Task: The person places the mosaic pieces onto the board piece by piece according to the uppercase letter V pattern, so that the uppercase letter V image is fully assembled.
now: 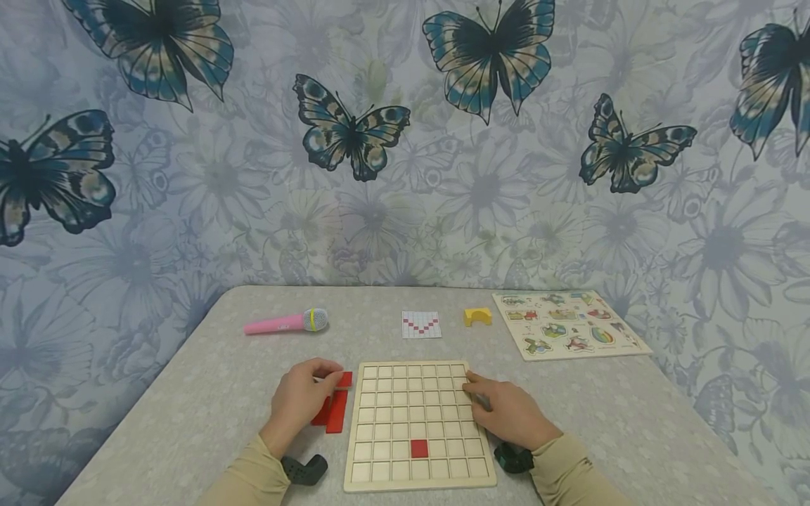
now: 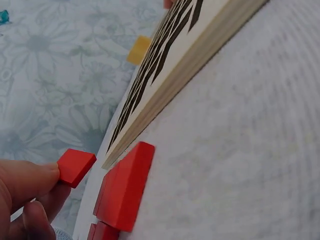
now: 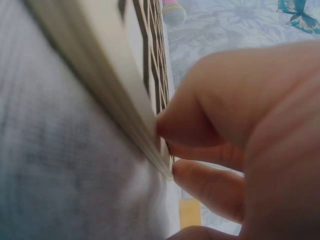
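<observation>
Between thumb and fingers my left hand (image 1: 305,395) pinches a red square tile (image 2: 76,167), raised beside the board's left edge. Below that hand several red tiles (image 1: 337,413) lie in rows on the table; the hand partly hides them. A wooden grid board (image 1: 351,478) lies flat in front of me, with one red tile (image 1: 419,448) in a cell near its lower middle. My right hand (image 1: 509,411) rests at the board's right edge, its thumb and fingertips touching the rim, as the right wrist view shows.
Behind the board lies a small card (image 1: 421,334) with a V of red squares on a grid. A pink toy microphone (image 1: 275,325) is at the back left. A yellow arched block (image 1: 477,316) and a picture puzzle board (image 1: 528,351) are at the back right.
</observation>
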Action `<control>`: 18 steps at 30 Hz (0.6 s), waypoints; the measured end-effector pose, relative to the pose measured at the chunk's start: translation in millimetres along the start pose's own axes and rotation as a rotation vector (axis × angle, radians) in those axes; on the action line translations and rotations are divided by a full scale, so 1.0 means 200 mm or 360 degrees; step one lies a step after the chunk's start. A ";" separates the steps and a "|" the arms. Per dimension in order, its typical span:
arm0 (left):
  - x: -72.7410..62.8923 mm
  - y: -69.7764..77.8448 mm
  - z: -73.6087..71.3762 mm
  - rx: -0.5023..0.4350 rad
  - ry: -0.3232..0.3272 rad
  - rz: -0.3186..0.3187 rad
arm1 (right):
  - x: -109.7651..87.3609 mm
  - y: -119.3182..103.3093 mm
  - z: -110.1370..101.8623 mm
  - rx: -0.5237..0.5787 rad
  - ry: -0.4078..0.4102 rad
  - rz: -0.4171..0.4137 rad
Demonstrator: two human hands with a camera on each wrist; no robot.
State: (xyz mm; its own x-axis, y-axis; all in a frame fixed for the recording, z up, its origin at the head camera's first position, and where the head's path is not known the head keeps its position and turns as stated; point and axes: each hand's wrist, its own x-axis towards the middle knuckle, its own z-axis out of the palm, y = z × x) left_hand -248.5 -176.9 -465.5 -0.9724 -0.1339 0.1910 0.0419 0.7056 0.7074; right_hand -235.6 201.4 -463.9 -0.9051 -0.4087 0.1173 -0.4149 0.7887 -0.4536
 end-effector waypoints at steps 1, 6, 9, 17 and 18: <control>0.00 0.01 0.00 -0.0012 0.0001 0.0008 | 0.00 0.00 0.00 0.0002 0.0000 -0.0001; -0.01 0.04 -0.01 -0.0039 -0.0028 0.0023 | 0.00 0.00 0.00 -0.0007 0.0009 -0.0009; -0.03 0.06 -0.01 -0.0063 -0.0049 0.0040 | 0.00 0.00 0.00 -0.0017 0.0018 -0.0018; -0.10 0.13 0.03 -0.0164 -0.0143 0.0108 | 0.00 0.00 0.00 -0.0003 0.0012 -0.0022; -0.11 0.14 0.04 -0.0190 -0.0161 0.0113 | 0.00 0.00 0.00 -0.0004 0.0013 -0.0023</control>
State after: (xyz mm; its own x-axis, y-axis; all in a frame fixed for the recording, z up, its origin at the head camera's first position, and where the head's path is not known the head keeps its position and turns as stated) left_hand -228.5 -148.9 -454.3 -0.9839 -0.0120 0.1782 0.1322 0.6222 0.7716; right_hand -235.1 201.0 -463.8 -0.8996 -0.4165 0.1312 -0.4285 0.7838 -0.4495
